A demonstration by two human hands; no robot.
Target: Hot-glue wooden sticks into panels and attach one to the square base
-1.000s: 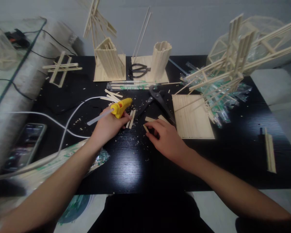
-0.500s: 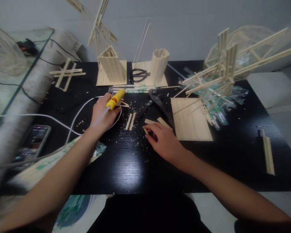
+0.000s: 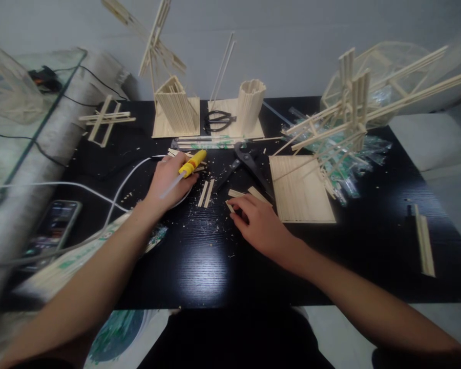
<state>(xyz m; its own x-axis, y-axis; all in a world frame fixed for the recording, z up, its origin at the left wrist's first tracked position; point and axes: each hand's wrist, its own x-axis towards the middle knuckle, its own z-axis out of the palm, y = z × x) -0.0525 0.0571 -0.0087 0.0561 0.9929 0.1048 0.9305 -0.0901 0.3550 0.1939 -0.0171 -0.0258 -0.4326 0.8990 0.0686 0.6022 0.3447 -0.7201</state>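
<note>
My left hand (image 3: 169, 178) is closed around a yellow glue gun (image 3: 192, 164), with a pale glue stick (image 3: 171, 186) poking out of its back end. Short wooden sticks lie just beyond that hand, partly hidden by it. Between thumb and forefinger, my right hand (image 3: 259, 221) pinches a short wooden stick (image 3: 229, 206) low over the table. Just past those fingers rest short flat wood pieces (image 3: 259, 195). Two short sticks (image 3: 206, 193) lie side by side between my hands. Black pliers (image 3: 246, 163) lie open a little farther back.
Farther back stand two stick towers (image 3: 177, 106) (image 3: 251, 105) on wooden bases, with black scissors (image 3: 218, 121) between them. A wooden panel (image 3: 302, 189) and a stick frame (image 3: 353, 110) over plastic wrappers (image 3: 348, 179) occupy the right. Leftward are a white cable (image 3: 113, 197) and a phone (image 3: 54, 228).
My left hand has moved slightly right with the glue gun, and the gun's nozzle has swung down and to the right. My right hand holds the stick almost still.
</note>
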